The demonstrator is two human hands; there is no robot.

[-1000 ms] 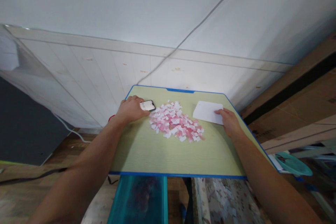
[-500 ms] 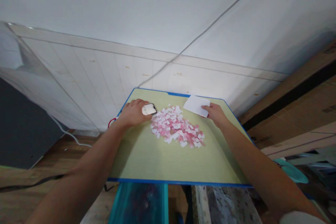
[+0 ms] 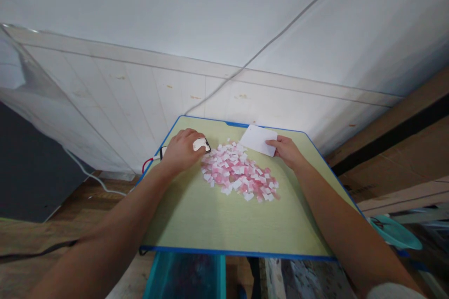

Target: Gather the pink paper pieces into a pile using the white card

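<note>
Soft light, wall [image 3: 210,18] shadowed right, corners seemingly blurred

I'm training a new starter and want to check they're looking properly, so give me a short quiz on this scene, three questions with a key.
1. Which hand holds the flat white rectangular card?
2. Where does the heap of small pink and white squares lie?
a) on the brown floor
b) on the pale green, blue-edged tabletop
c) on a brown cardboard box
3. True or false: the left hand partly covers the black-edged rectangular phone with a pale screen.

Key:
1. The right hand.
2. b
3. True.
</note>
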